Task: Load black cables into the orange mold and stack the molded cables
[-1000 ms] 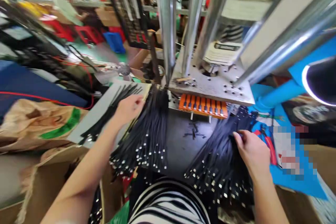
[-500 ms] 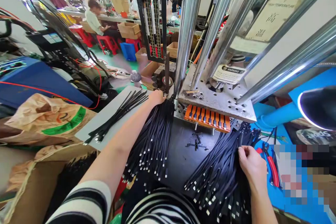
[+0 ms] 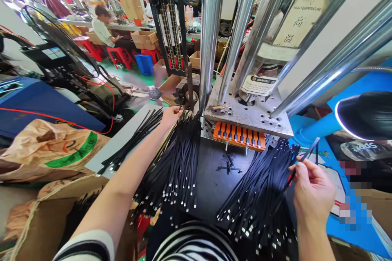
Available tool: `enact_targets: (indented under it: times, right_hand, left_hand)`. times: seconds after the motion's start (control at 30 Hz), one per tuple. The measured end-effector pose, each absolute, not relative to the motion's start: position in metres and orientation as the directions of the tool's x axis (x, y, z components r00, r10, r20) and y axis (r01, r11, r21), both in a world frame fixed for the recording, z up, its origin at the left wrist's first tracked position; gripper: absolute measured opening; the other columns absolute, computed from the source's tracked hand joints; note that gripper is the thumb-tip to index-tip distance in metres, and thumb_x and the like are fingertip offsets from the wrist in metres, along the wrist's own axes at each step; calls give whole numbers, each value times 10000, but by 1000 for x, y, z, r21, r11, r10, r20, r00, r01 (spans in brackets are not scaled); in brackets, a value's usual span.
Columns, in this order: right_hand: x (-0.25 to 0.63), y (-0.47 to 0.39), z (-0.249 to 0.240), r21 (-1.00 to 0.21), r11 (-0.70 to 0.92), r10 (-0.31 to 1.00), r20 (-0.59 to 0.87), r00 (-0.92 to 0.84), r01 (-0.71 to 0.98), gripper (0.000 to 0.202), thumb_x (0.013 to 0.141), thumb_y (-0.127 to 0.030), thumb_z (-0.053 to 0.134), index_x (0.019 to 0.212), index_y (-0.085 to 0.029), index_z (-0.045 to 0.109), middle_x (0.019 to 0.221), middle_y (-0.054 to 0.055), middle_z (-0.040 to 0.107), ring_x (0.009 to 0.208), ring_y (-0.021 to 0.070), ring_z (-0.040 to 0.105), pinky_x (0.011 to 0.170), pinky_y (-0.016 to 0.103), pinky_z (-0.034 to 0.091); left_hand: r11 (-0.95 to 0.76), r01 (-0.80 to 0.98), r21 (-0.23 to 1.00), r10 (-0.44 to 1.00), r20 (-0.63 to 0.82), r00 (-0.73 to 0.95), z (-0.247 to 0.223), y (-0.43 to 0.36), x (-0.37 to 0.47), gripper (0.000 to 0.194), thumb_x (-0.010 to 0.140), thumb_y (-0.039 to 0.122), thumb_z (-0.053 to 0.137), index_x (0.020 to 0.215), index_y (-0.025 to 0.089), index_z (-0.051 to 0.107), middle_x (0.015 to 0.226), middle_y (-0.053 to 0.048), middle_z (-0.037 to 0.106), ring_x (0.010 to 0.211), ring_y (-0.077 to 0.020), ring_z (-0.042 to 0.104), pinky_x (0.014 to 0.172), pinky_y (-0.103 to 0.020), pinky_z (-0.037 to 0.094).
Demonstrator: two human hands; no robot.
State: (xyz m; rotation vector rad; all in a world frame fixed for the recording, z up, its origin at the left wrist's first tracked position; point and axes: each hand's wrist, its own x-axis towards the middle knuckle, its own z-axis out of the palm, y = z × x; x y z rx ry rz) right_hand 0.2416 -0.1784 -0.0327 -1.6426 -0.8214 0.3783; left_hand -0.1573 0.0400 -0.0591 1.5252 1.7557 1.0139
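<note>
Beside the dark tabletop (image 3: 211, 179), cluttered workroom (image 3: 130, 79) beyond, right fingers (image 3: 312, 169) pinch a strip (image 3: 310, 149); left fingers (image 3: 174, 110), grip unclear.

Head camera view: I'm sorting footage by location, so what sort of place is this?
Probably a factory workshop: a machine with a warning label, bunches of black cables, a person seated beyond.

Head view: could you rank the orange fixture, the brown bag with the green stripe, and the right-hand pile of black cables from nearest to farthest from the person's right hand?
1. Pile of black cables: just left of the right hand.
2. Orange fixture: farther left, near mid-view.
3. Brown bag: far left.
</note>
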Motion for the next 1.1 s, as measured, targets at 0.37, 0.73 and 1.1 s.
enact_targets:
  times: [0.37, 0.73, 1.1]
  right_hand:
    - [192, -196, 21, -822, 240, 882, 407, 238, 517, 194, 889, -352, 609, 973, -195, 687, 572, -28, 614, 485, 112, 557, 474, 214, 437]
    - [153, -184, 58, -753, 532, 823, 568, -25, 387, 147, 930, -222, 546, 1039, -217, 644, 613, -51, 635, 505, 88, 583, 509, 196, 437]
    - [135, -187, -17, -655, 292, 902, -53, -428, 697, 401, 900, -300, 620, 541, -169, 498, 541, -50, 429, 512, 85, 405, 533, 246, 236]
  left_hand:
    - [-616, 404, 677, 788, 528, 317, 71, -54, -82, 308, 903, 337, 517, 687, 146, 623, 561, 14, 522, 529, -98, 448, 531, -225, 324]
    - [-636, 39, 770, 598, 461, 656, 116, -107, -17, 368, 899, 290, 616, 563, 166, 532, 617, -3, 532, 507, -83, 506, 461, -225, 425]
    - [-476, 368, 799, 879, 436, 192, 54, -79, -58, 243, 797, 342, 695, 636, 170, 633, 627, -3, 657, 481, -92, 581, 451, -196, 479]
